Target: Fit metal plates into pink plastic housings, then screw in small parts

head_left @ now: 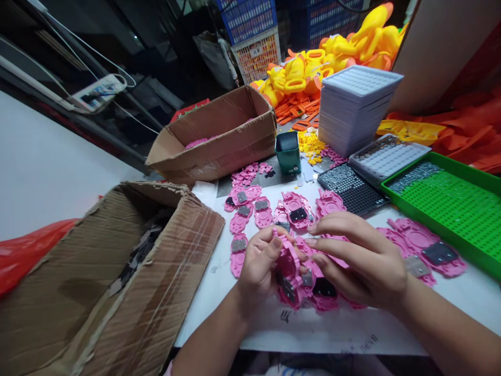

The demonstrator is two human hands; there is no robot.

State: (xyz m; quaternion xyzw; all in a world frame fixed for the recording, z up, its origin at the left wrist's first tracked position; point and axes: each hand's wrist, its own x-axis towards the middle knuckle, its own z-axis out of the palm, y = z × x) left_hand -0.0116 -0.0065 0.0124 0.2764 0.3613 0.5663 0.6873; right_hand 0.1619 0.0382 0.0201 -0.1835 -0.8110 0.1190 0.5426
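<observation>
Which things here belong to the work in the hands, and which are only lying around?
Likely in the work:
- pink plastic piece, held in the left hand
- right hand, close beside it
- other pink pieces

Probably just lying around:
- yellow plastic pieces
- red plastic sheeting
- power strip

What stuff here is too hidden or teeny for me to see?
In the head view:
Left hand: partly hidden by the pink part it holds.
Parts under the right hand: partly covered by it.
Cup: front wall hides its bottom.
Grey bits: too small to identify.
Red plastic: cut off by the left edge.
</observation>
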